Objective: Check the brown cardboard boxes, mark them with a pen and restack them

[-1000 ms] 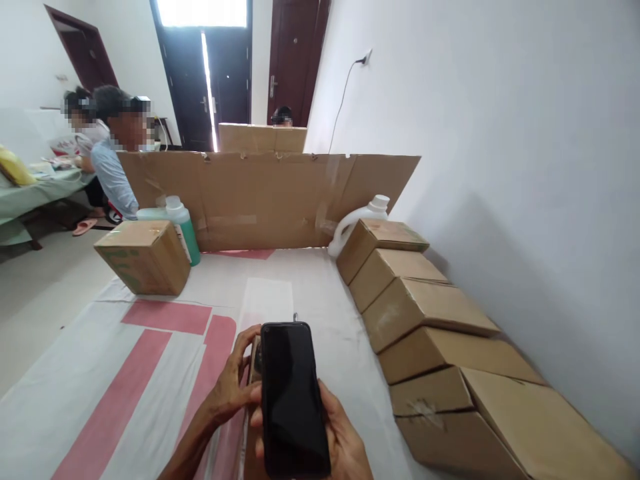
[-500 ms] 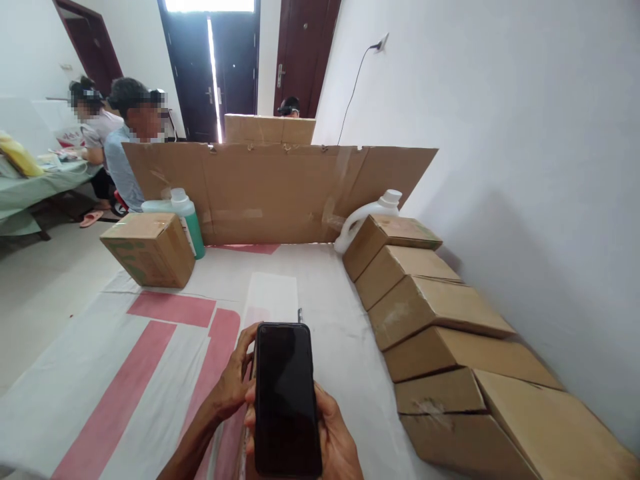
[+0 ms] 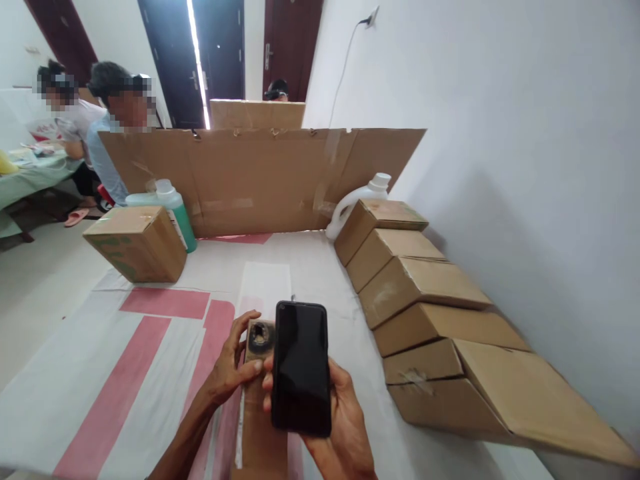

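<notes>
The phone (image 3: 302, 365) lies dark and face up in the right hand (image 3: 340, 427), with the fingers curled round its edges. Just to the left of it, the left hand (image 3: 233, 367) pinches the top of a thin brown cardboard piece (image 3: 260, 400) that lies flat on the white and pink sheet (image 3: 100, 373). A small dark ring (image 3: 261, 338) sits on the cardboard, right by the left fingertips; I cannot quite tell what it is.

The phone could slip, because only one hand holds it and it sticks out past the palm. If the right hand tips, the phone may drop onto the cardboard or the sheet. The ring could roll off if the left hand jerks the cardboard. A row of brown boxes (image 3: 415, 293) lies to the right of the hands, so a wide swing that way could bump them.
</notes>
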Action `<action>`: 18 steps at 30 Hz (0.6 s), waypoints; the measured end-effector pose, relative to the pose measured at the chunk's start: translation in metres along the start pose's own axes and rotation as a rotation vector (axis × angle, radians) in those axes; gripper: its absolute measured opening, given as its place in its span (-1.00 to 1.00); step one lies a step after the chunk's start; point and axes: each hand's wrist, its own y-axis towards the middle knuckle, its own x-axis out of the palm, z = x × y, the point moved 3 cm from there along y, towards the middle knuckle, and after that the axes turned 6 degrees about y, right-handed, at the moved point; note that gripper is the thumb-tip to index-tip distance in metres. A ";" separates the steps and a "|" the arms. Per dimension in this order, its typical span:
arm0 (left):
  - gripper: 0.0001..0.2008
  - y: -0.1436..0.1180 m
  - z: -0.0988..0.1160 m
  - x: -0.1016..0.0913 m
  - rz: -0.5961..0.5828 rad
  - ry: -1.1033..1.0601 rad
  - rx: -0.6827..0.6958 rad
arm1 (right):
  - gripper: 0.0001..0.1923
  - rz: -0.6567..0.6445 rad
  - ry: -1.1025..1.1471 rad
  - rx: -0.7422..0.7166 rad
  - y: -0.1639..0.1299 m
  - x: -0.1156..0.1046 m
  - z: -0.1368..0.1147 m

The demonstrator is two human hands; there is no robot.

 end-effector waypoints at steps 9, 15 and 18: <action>-0.20 0.000 -0.022 -0.019 0.170 0.027 -0.078 | -0.16 0.612 -0.938 -0.376 0.063 -0.122 -0.071; -0.19 0.005 -0.043 -0.026 0.155 0.049 -0.115 | -0.44 0.883 -1.297 -0.441 0.081 -0.159 -0.086; -0.16 0.005 -0.045 -0.025 0.151 0.073 -0.108 | -0.53 0.886 -1.446 -0.450 0.079 -0.156 -0.089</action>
